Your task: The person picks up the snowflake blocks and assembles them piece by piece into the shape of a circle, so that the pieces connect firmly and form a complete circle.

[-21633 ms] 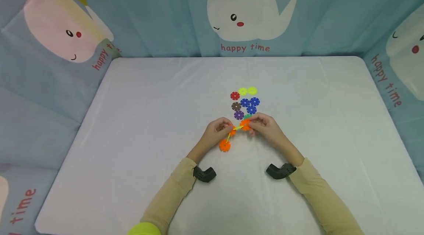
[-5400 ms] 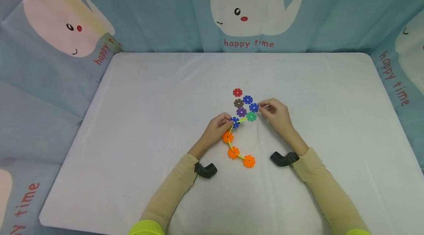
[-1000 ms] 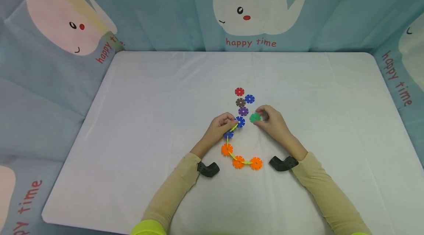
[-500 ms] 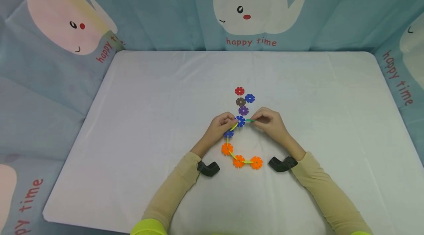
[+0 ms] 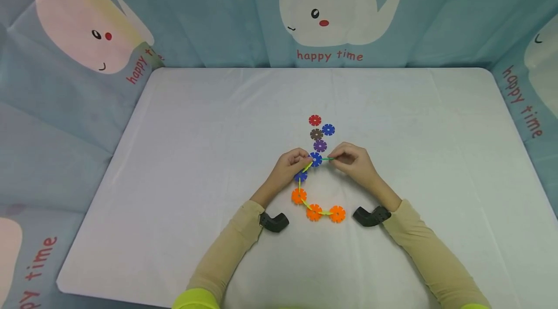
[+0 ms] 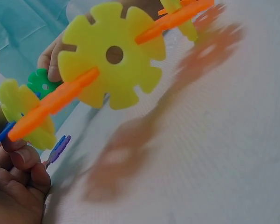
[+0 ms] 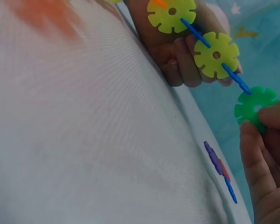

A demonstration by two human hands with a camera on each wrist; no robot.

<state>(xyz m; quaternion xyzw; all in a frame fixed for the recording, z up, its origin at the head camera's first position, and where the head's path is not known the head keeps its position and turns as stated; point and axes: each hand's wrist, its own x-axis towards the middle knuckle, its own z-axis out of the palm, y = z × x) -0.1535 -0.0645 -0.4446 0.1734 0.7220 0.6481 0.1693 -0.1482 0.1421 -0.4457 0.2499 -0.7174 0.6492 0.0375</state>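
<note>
My left hand (image 5: 288, 167) pinches a chain of slotted plastic snowflake discs near its far end. The chain alternates yellow discs (image 6: 93, 37) with orange discs (image 5: 337, 218) and blue discs (image 5: 316, 155), joined at right angles slot to slot. Its orange end curves down toward the near side, above the white surface in the left wrist view. Between thumb and fingers, my right hand (image 5: 354, 160) pinches a green snowflake disc (image 7: 246, 111), edge-on in the head view. The green disc meets the rim of the end blue disc at its slots in the right wrist view.
Just beyond the hands, loose discs lie on the white table (image 5: 196, 154): red (image 5: 311, 120), brown (image 5: 313, 135), blue (image 5: 332, 130) and purple (image 5: 323, 146). Black wrist cameras (image 5: 274, 223) sit at both cuffs. A blue whale-print curtain (image 5: 218, 13) walls the back and sides.
Over the last second, the green disc has turned edge-on and moved left to the end blue disc. Since the oldest frame, blue and yellow discs have joined the chain, and fewer lie loose.
</note>
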